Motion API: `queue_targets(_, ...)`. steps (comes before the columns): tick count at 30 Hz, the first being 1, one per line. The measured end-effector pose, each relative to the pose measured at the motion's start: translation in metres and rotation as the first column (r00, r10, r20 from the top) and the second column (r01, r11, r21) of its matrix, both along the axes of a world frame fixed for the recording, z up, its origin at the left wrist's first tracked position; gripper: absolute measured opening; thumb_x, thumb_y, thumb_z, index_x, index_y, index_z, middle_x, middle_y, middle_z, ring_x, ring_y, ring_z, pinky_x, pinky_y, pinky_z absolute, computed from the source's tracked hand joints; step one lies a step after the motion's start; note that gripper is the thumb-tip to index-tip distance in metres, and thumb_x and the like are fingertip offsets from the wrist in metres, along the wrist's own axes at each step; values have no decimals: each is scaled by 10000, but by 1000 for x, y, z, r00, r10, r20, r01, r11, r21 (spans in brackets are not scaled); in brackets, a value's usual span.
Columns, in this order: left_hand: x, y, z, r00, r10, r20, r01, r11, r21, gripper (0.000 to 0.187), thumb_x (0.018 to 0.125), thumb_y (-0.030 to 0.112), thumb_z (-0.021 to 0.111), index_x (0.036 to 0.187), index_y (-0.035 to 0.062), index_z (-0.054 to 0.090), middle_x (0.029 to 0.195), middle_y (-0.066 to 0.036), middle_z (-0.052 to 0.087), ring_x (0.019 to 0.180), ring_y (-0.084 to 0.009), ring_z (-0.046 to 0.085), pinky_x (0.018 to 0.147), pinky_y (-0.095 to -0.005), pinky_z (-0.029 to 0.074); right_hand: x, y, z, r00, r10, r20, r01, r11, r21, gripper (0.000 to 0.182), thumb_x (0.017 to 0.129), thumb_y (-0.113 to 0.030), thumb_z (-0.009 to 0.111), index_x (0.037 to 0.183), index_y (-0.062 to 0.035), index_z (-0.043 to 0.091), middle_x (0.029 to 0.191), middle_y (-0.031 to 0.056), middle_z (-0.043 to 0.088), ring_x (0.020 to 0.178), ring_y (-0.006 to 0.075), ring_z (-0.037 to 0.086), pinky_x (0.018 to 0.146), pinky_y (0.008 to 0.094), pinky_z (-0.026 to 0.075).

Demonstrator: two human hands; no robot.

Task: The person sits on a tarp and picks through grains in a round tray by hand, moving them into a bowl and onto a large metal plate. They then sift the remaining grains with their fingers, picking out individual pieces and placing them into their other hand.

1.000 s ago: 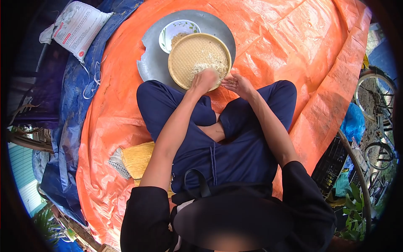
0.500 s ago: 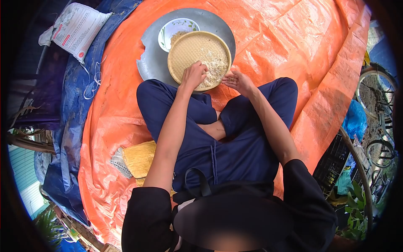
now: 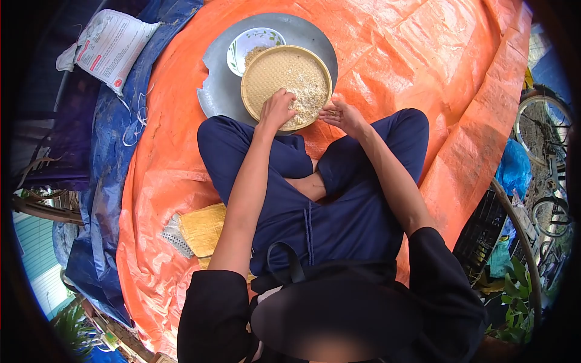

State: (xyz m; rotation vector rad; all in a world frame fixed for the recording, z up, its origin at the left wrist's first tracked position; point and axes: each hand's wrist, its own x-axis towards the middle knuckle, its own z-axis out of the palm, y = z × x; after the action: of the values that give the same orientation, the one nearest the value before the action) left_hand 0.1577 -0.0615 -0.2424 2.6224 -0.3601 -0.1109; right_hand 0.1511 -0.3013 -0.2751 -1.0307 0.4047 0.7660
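A round woven tray holds pale grains, spread mostly over its right and lower part. My left hand is over the tray's lower edge, fingers bent, with a gap between thumb and fingers. Beside the tray's lower right rim is my right hand, palm turned partly up and fingers stretched out; small brownish specks show near its fingers, too small to name. Under the tray's upper left side, a white bowl with a green leaf pattern holds brownish grains. Both rest on a large grey metal tray.
An orange tarp lies under my crossed legs. A blue tarp and a white printed sack are at the left. Folded yellow material lies by my left arm. At the right are a black crate and a bicycle.
The fingers of my left hand have opened a little from a more closed curl over the grains. My right hand has hardly moved.
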Motion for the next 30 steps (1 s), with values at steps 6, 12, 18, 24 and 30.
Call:
queue_targets(6, -1, -3, -4, 997, -53, -62, 53, 999, -4, 226, 716, 120, 757, 935, 102, 706, 912, -87, 620, 886, -286, 639, 790, -392, 521, 1, 0, -3, 1000, 6, 7, -6, 1000, 2, 424, 1008, -302, 344, 1084, 55, 560, 1085, 200, 637, 1038, 281, 636, 939, 341, 504)
queue_targets(12, -5, -7, -2, 990, -136, 22, 136, 991, 12, 165, 730, 98, 734, 891, 89, 703, 887, -97, 617, 856, -296, 639, 756, -397, 523, 0, 1, 0, 1000, 8, 10, -9, 1000, 3, 438, 1011, -316, 344, 1092, 57, 560, 1085, 200, 635, 1036, 282, 635, 944, 348, 498)
queue_targets(18, -4, -8, -8, 987, -158, 23, 157, 987, 15, 76, 745, 85, 711, 816, 64, 693, 843, -111, 616, 809, -313, 642, 730, -404, 518, -1, 2, -3, 1000, 2, 25, -3, 1000, 17, 400, 976, -300, 398, 1073, 56, 553, 1054, 196, 639, 993, 279, 646, 910, 352, 512)
queue_targets(24, -2, -5, -8, 994, -111, 12, 111, 993, -28, 78, 759, 87, 706, 836, 72, 705, 859, -109, 627, 802, -316, 643, 726, -401, 512, -2, 3, 0, 999, 29, 27, -29, 1000, -2, 435, 1007, -302, 336, 1101, 62, 555, 1089, 201, 632, 1042, 278, 632, 941, 351, 499)
queue_targets(30, -4, -11, 16, 999, -47, -2, 46, 991, -126, 72, 778, 102, 700, 845, 80, 716, 881, -92, 626, 811, -285, 644, 725, -385, 506, -3, 5, 4, 1000, 17, 12, -18, 999, 48, 408, 995, -284, 358, 1119, 63, 535, 1090, 197, 627, 1029, 274, 629, 933, 353, 502)
